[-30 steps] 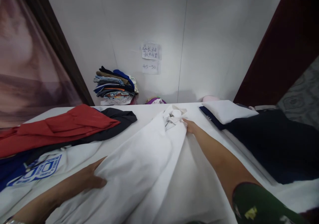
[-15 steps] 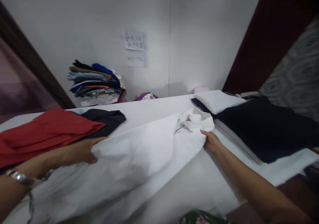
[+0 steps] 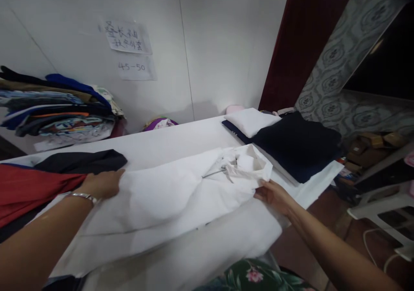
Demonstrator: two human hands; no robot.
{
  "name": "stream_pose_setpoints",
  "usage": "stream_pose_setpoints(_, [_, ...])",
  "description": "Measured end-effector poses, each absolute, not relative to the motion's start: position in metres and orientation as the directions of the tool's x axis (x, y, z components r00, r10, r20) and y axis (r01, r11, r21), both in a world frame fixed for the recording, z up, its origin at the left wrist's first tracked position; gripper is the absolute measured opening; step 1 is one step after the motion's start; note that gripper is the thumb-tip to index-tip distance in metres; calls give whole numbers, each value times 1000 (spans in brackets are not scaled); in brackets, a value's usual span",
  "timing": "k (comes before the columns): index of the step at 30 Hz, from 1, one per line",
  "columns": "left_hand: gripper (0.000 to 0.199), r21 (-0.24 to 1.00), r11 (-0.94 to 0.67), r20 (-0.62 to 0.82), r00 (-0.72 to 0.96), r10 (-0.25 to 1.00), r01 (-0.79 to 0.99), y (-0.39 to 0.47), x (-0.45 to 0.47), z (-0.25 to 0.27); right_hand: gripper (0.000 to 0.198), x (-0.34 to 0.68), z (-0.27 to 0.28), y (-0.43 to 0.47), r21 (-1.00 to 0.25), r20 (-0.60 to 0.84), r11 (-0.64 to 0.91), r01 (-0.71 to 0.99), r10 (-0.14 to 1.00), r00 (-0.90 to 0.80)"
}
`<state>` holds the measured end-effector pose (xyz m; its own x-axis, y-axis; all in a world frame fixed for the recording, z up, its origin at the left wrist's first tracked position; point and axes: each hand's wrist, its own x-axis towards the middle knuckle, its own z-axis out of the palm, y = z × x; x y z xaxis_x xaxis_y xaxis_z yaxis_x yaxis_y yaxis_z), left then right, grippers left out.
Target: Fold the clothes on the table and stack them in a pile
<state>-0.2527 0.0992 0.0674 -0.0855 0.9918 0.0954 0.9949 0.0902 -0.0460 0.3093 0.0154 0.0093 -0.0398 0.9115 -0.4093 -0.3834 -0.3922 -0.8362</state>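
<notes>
A white jacket [image 3: 168, 191] with a dark front zip and a stand-up collar lies stretched across the white table [image 3: 181, 143]. My left hand [image 3: 105, 184], with a silver bracelet at the wrist, grips its left part; the fingertips are partly hidden by the cloth. My right hand [image 3: 271, 194] pinches the edge just below the collar, thumb on top. A white sleeve or panel hangs over the near table edge. Left of my left hand lie a red garment [image 3: 35, 189] and a dark grey garment [image 3: 84, 161].
Folded navy clothes [image 3: 291, 142] with a white folded piece [image 3: 250, 120] on them sit at the right. A tall stack of folded clothes [image 3: 58, 105] stands back left. Handwritten papers [image 3: 127, 36] hang on the wall. A white plastic stool [image 3: 384, 204] stands right of the table.
The view has turned to the right, bringing the stool and boxes into sight. The jacket now lies flatter on the table, still held in both hands.
</notes>
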Motion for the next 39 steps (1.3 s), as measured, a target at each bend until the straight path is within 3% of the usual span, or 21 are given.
stream_pose_setpoints(4, [58,-221,-114,59,130,990,968,93,-222,70,35,336,9,24,-879,-353,-311,-361,934,56])
stream_pose_setpoints(7, [55,-124,-244,104,257,961,962,85,-187,56,39,349,10,32,-887,-353,-304,-348,932,84])
stream_pose_setpoints(10, [62,-43,-217,68,219,973,975,70,-160,26,41,357,13,42,-926,-333,-293,-237,931,151])
stream_pose_setpoints(16, [61,-37,-139,-68,136,988,990,51,-149,-4,35,354,12,69,-935,-347,-324,-142,919,189])
stream_pose_setpoints(20, [60,-39,-119,-68,117,991,992,52,-148,1,35,348,0,80,-919,-346,-297,-261,924,166])
stream_pose_setpoints(25, [61,-25,-87,-88,84,993,996,52,-147,6,31,366,-6,71,-913,-108,48,-406,930,353])
stream_pose_setpoints(29, [61,14,-101,-44,101,994,995,64,-129,27,27,378,-14,60,-895,-163,3,-445,928,335])
stream_pose_setpoints(34, [60,103,-285,93,276,957,953,83,-60,44,28,375,-17,57,-822,-157,70,-566,927,342])
stream_pose_setpoints(39, [61,33,-399,11,399,917,916,81,-18,11,25,385,3,66,-774,-47,169,-610,946,322])
